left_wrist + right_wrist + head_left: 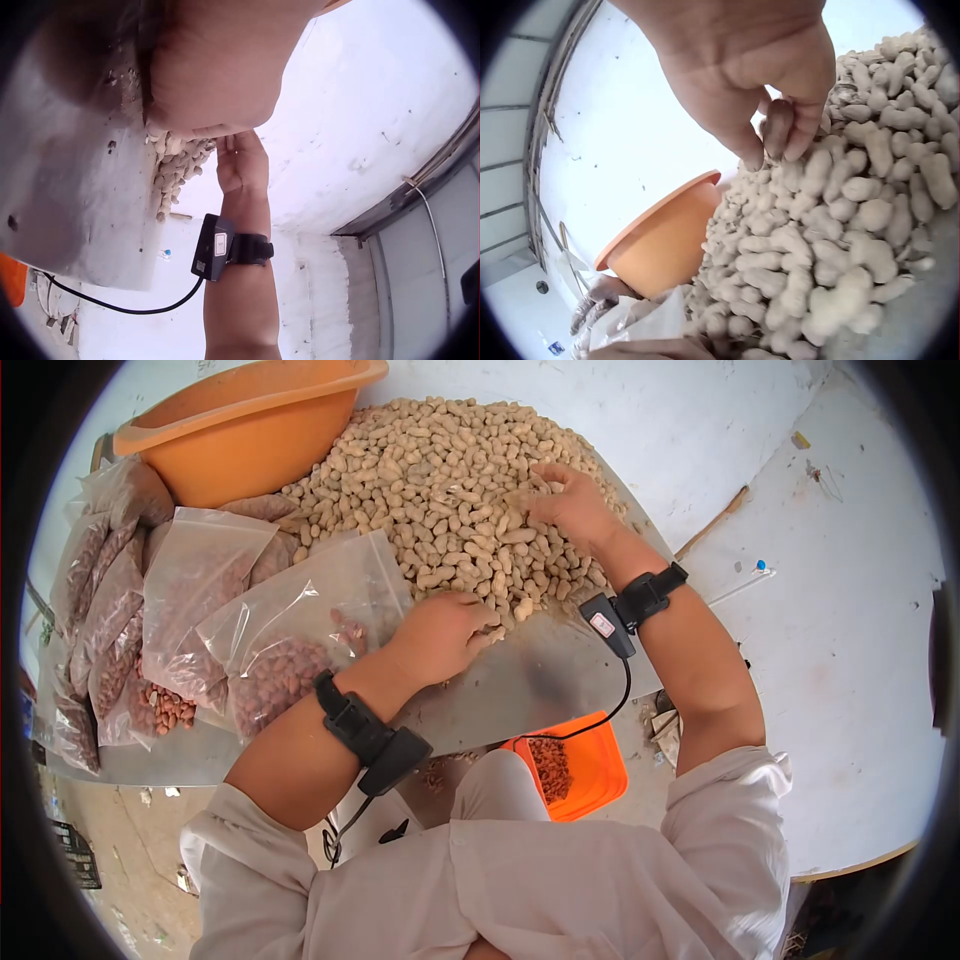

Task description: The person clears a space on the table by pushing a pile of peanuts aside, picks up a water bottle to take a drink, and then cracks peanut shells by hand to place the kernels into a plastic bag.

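Observation:
A large heap of unshelled peanuts covers the far part of a metal table. My right hand is at the heap's right side, thumb and fingertips brought together. In the right wrist view they pinch a shaded brown peanut just over the heap. At the near edge of the pile, my left hand has curled fingers, with a pale peanut at the fingertips. Seen from the left wrist, that hand's back hides most of its grip.
Clear plastic bags of reddish shelled peanuts lie left of the heap. Behind them stands an orange basin. Below the table's front edge is an orange container with reddish bits inside. A white wall rises at the right.

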Motion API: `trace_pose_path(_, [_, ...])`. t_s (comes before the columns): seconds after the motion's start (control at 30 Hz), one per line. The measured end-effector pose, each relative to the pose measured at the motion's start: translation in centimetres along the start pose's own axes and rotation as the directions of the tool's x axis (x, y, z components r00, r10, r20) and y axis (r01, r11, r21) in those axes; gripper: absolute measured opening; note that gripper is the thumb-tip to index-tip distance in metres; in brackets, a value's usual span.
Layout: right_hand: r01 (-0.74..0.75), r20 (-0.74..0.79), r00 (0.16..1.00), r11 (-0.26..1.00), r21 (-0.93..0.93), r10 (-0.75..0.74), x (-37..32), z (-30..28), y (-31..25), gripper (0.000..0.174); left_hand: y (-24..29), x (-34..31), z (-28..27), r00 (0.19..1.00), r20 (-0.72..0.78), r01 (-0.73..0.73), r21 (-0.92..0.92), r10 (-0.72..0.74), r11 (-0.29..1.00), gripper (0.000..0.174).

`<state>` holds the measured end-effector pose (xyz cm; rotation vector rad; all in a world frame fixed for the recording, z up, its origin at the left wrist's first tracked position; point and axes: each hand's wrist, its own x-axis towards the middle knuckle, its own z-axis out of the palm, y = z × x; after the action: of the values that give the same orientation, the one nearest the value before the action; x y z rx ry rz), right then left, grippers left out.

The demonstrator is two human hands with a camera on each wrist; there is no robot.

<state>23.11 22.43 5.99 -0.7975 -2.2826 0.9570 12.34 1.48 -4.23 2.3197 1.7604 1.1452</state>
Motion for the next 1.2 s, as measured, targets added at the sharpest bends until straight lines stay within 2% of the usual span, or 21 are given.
trace_pose_path(0.03, [-0.032,0.045,0.999,0.994,0.101,0.027,0.0,-0.2,-0.5,0.056,-0.1,0.0,0.1,1.0,-0.011,0.011,-0.024,-0.011,1.0,0.02])
trace_pose_path(0.13, [0.059,0.008,0.998,0.997,-0.039,-0.059,-1.4,-0.9,-1.6,0.042,-0.1,0.0,-0.1,0.999,-0.035,0.027,-0.095,-0.03,0.995,0.018])
trace_pose_path(0.23, [0.083,0.115,0.992,0.964,-0.252,-0.055,-3.2,-1.0,-1.6,0.027,0.0,0.2,-0.4,0.996,-0.059,0.055,-0.157,-0.065,0.986,0.015])
trace_pose_path(0.33, [0.245,0.127,0.97,0.797,-0.552,-0.209,-3.4,0.0,0.1,0.019,0.3,0.3,-0.6,0.985,-0.075,0.128,-0.262,-0.152,0.957,0.014])
trace_pose_path(0.37, [0.222,0.13,0.975,0.774,-0.593,-0.179,-3.4,0.1,0.5,0.019,0.5,0.3,-0.8,0.979,-0.079,0.156,-0.303,-0.188,0.94,0.013])
trace_pose_path(0.43, [0.177,0.131,0.984,0.722,-0.669,-0.12,-3.7,0.7,0.1,0.019,0.5,0.3,-1.1,0.979,-0.132,0.112,-0.301,-0.158,0.947,0.015])
trace_pose_path(0.67, [0.229,0.124,0.972,0.686,-0.69,-0.2,-3.5,2.1,2.2,0.019,0.4,0.4,-1.2,0.959,-0.185,0.142,-0.344,-0.215,0.928,0.02])
trace_pose_path(0.73, [0.253,0.104,0.962,0.692,-0.676,-0.25,-3.3,2.1,2.2,0.019,0.0,0.3,-0.8,0.937,-0.169,0.19,-0.492,-0.307,0.85,0.022])
trace_pose_path(0.83, [0.153,-0.031,0.986,0.955,-0.256,-0.166,-4.0,1.9,-0.4,0.015,-0.4,0.5,-0.7,0.87,-0.199,0.198,-0.697,-0.451,0.689,0.026])
trace_pose_path(0.87, [0.133,0.0,0.991,0.99,0.04,-0.133,-4.4,2.3,-1.1,0.014,-0.4,0.6,-0.7,0.839,-0.209,0.186,-0.758,-0.503,0.625,0.028])
trace_pose_path(0.9, [0.09,0.043,0.993,0.939,0.332,-0.111,-4.8,2.9,-1.7,0.013,-0.4,0.7,-0.8,0.819,-0.224,0.166,-0.788,-0.529,0.592,0.03])
trace_pose_path(0.93, [0.026,0.096,0.99,0.804,0.594,-0.103,-5.2,3.6,-2.0,0.012,-0.4,0.9,-1.0,0.794,-0.241,0.146,-0.816,-0.559,0.559,0.033])
trace_pose_path(0.97, [0.006,0.122,0.986,0.76,0.65,-0.112,-5.5,4.4,-2.1,0.011,-0.4,0.9,-1.3,0.765,-0.258,0.124,-0.839,-0.59,0.529,0.035])
trace_pose_path(1.03, [-0.039,0.172,0.975,0.655,0.755,-0.141,-6.1,5.9,-2.3,0.01,-0.4,0.8,-2.2,0.777,-0.229,0.108,-0.869,-0.586,0.483,0.035])
trace_pose_path(1.07, [-0.07,0.195,0.972,0.621,0.781,-0.135,-6.4,6.4,-2.3,0.02,-0.4,0.7,-2.6,0.784,-0.213,0.102,-0.882,-0.583,0.46,0.035])
trace_pose_path(1.2, [-0.081,0.276,0.931,0.602,0.794,-0.238,-6.4,7.6,-1.1,0.035,0.3,0.9,-2.9,0.78,-0.16,0.182,-0.867,-0.605,0.464,0.031])
